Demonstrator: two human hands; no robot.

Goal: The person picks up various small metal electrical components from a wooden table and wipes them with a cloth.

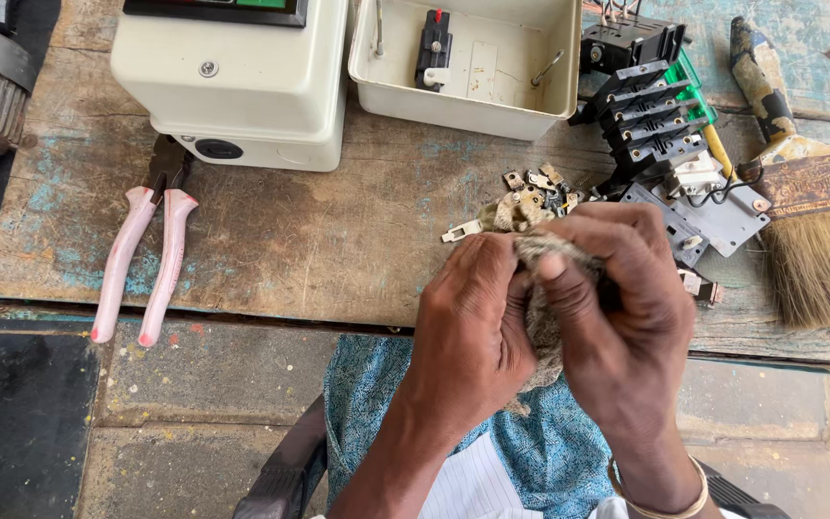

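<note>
Both hands grip a rag over the workbench edge.
Left hand [473, 317] and right hand [622, 317] clench the rag [542, 322]; metal bits [525, 202] just behind, pliers [141, 259] well left, brush [804, 207] right.

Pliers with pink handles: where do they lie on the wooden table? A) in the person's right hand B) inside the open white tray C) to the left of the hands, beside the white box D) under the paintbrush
C: the pliers lie left of both hands, their jaws by the white box.
</note>
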